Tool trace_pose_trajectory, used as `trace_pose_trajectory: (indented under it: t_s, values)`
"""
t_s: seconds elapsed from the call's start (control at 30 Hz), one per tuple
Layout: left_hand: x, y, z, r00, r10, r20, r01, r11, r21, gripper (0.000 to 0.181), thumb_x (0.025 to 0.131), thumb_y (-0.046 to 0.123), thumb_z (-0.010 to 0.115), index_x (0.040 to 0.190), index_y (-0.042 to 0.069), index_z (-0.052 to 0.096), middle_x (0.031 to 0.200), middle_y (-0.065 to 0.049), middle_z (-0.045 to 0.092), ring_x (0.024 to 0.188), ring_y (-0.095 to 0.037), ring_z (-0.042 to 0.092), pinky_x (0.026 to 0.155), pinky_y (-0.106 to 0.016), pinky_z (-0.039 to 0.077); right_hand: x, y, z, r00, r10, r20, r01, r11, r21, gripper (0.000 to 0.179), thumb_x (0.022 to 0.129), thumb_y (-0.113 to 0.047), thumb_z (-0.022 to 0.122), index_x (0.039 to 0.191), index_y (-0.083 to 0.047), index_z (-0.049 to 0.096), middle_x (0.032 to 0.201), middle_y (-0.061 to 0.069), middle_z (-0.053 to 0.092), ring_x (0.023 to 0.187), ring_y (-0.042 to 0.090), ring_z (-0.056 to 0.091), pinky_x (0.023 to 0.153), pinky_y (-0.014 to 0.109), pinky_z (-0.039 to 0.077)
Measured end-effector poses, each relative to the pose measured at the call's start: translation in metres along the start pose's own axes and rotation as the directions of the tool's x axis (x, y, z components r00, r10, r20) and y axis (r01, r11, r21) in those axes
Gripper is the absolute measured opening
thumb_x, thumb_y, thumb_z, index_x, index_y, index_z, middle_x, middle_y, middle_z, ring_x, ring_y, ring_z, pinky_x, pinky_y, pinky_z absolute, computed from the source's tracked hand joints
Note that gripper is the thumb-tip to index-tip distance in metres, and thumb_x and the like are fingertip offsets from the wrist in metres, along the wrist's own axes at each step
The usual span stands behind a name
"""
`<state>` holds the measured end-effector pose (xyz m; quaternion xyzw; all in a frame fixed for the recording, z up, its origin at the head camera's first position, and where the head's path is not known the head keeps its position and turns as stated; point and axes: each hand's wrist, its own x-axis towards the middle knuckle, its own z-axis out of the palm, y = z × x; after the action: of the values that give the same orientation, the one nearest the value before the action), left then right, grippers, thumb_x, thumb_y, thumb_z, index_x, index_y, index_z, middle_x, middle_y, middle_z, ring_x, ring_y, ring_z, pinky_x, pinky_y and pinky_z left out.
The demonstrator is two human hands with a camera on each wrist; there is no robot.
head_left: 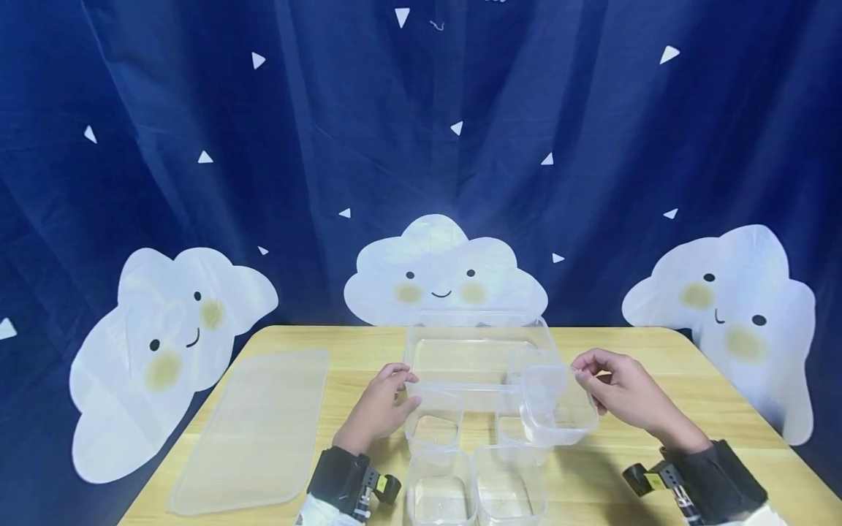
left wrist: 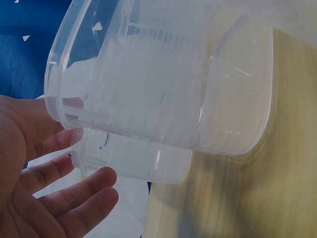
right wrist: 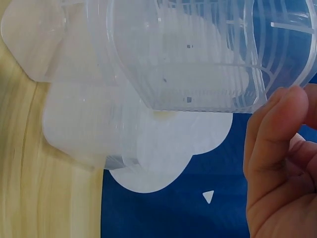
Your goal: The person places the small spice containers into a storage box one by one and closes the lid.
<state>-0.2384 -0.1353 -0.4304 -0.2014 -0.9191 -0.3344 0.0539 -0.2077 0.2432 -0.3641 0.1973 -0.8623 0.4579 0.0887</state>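
Note:
My right hand (head_left: 621,387) pinches the rim of a small clear plastic container (head_left: 572,427), which is tilted over the right front corner of a large clear plastic container (head_left: 421,343). In the right wrist view, the thumb and curled fingers (right wrist: 277,134) meet at the held container's rim. My left hand (head_left: 378,405) is at the large container's left front corner, its fingers loosely spread with the tips right at the edge. Another small container (head_left: 516,358) shows in the large one's right part. Several more small containers (head_left: 442,475) stand in front, open side up.
A flat translucent lid (head_left: 256,431) lies on the wooden table (head_left: 658,351) at the left. Behind the table's far edge hangs a dark blue curtain (head_left: 316,146) with smiling clouds and white triangles.

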Motion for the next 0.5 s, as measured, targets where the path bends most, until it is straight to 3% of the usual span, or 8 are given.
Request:
trace_pose_trajectory:
  t_s: [0.5]
  values:
    - [0.0002, -0.002, 0.0014, 1.0, -0.001, 0.004, 0.001, 1.0, 0.001, 0.031, 0.092, 0.022, 0.065, 0.119, 0.005, 0.062, 0.138, -0.013, 0.046, 0.108, -0.026, 0.056, 0.087, -0.043, 0.051, 0.0067, 0.0032, 0.0032, 0.999, -0.038, -0.017, 0.037, 0.999, -0.006, 0.005, 0.093, 0.002, 0.058, 0.098, 0.002, 0.06, 0.076, 0.006, 0.056, 0.045, 0.012, 0.05, 0.039, 0.027, 0.044]
